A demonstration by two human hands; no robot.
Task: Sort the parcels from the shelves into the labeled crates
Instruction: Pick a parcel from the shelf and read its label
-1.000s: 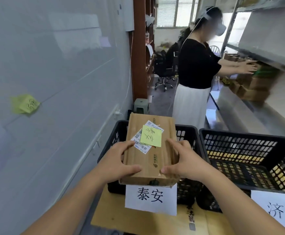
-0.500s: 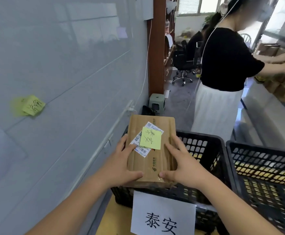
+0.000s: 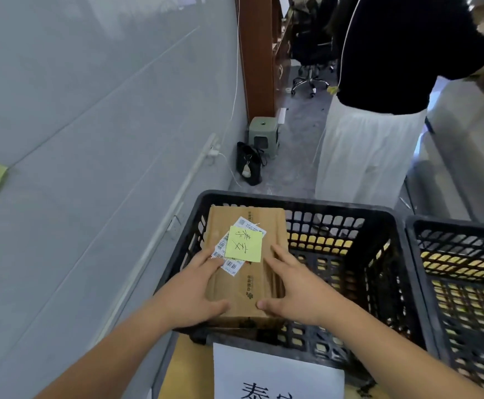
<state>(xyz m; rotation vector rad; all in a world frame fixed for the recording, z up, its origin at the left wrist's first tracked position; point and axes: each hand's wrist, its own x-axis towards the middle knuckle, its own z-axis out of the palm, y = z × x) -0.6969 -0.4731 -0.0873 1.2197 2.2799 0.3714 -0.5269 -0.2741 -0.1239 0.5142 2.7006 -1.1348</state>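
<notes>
Light: even, soft, daylight-toned, moderately bright | Shadows: faint, diffuse | Glare: dull sheen on grey wall [image 3: 96, 110] | Blur: slight motion smear, right crate [image 3: 465, 283] mesh | Distortion: wide-angle bowing at frame edges

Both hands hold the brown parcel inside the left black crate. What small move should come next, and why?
Probably lower the brown cardboard parcel onto the floor of the black plastic lattice crate, then let go. The left hand and right hand grip its sides, and it already sits below the rim, in the left part.
</notes>
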